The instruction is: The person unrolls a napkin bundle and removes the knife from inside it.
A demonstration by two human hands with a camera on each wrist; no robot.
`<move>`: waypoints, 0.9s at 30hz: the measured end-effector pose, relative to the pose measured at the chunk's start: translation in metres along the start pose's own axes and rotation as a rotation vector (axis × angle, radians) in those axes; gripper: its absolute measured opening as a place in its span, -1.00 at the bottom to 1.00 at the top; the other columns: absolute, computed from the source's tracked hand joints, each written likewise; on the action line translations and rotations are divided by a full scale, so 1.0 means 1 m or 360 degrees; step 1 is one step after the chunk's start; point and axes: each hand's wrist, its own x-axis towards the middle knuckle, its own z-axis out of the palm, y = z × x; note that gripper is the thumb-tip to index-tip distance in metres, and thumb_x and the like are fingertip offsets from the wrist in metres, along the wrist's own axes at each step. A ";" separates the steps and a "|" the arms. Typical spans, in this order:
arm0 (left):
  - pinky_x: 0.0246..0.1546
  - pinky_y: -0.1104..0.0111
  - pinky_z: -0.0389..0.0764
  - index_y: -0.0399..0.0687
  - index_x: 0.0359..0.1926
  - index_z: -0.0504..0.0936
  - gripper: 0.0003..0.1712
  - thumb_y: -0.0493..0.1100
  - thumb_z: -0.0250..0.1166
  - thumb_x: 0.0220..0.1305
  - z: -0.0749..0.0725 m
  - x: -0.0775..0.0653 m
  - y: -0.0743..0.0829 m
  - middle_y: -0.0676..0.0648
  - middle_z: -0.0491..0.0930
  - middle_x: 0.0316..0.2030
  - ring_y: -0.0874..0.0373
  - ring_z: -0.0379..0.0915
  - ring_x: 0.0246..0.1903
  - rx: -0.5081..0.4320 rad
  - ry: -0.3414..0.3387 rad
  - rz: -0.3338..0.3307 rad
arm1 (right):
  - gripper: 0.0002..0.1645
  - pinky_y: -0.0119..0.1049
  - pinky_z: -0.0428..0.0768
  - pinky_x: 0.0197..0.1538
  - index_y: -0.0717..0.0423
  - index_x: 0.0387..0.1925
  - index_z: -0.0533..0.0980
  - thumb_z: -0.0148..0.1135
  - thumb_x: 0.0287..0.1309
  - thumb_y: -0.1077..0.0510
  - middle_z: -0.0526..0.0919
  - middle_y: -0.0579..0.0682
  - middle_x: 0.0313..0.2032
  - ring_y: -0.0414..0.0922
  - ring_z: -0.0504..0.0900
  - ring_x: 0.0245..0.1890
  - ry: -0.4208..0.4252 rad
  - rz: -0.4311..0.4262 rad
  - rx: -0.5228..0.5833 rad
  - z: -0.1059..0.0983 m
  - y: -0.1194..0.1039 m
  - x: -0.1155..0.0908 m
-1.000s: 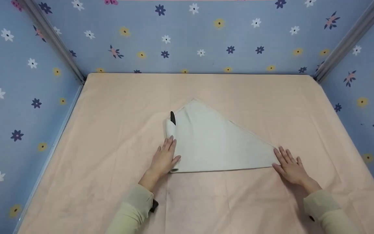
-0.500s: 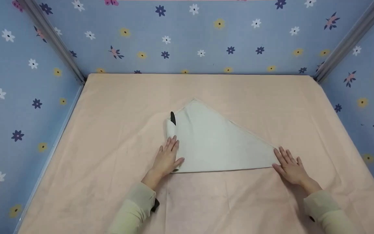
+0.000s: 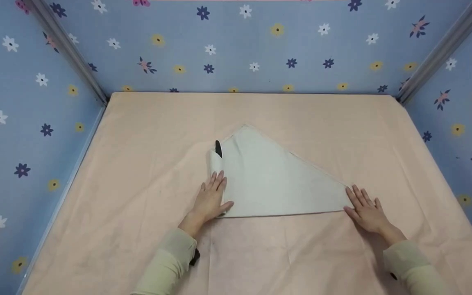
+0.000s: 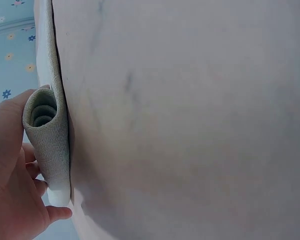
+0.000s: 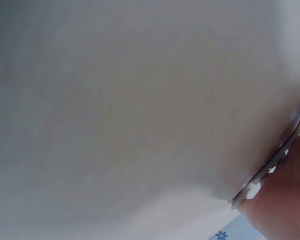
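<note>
A pale grey-green cloth (image 3: pixel 285 180) lies on the table, pointed at the top and narrowing to the right. Its left edge is turned into a roll (image 3: pixel 216 161), whose spiral end faces the left wrist camera. At the top of this roll sticks out a dark strip (image 3: pixel 218 148) of unclear kind. My left hand (image 3: pixel 209 203) rests along the roll, fingers fairly straight across it and thumb on the cloth to its right. With extended fingers, my right hand (image 3: pixel 367 211) touches the cloth's narrow right end, covering that corner; the right wrist view shows only the cloth's edge (image 5: pixel 270 167) beside it.
A wrinkled peach cover (image 3: pixel 158 135) is spread over the table. Blue flowered panels (image 3: pixel 260 49) stand at the back and both sides, joined by grey posts (image 3: pixel 68 49) at the corners.
My left hand has shifted slightly to the right, and its thumb now reaches farther over the cloth. The right hand and the cloth's outline look the same.
</note>
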 end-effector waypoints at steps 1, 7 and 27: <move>0.17 -0.05 0.00 -0.24 0.31 0.04 -0.12 0.23 0.04 0.17 0.000 0.000 0.000 -0.14 -0.17 0.35 -0.03 -0.34 0.32 0.0006 -0.0011 -0.0005 | -0.23 0.30 -0.35 0.12 0.21 0.33 -0.12 -0.23 0.29 -0.14 -0.22 0.25 0.33 0.23 -0.25 0.29 0.0001 -0.0001 0.0002 0.000 0.000 0.000; 0.17 -0.07 -0.01 -0.23 0.32 0.03 -0.12 0.20 0.07 0.16 0.000 -0.001 -0.002 -0.14 -0.18 0.35 -0.02 -0.36 0.32 -0.0036 -0.0035 -0.0014 | -0.23 0.30 -0.35 0.12 0.22 0.34 -0.12 -0.23 0.29 -0.14 -0.22 0.25 0.33 0.23 -0.25 0.29 -0.0004 -0.0007 -0.0001 0.000 0.000 0.000; 0.13 -0.10 0.05 -0.22 0.32 0.04 -0.15 0.19 0.05 0.18 0.000 -0.007 -0.012 -0.15 -0.12 0.34 -0.05 -0.26 0.31 -0.0018 0.0020 0.0000 | -0.23 0.30 -0.35 0.12 0.22 0.33 -0.12 -0.22 0.29 -0.14 -0.21 0.26 0.32 0.23 -0.25 0.29 0.0010 -0.0009 -0.0008 0.001 0.001 0.000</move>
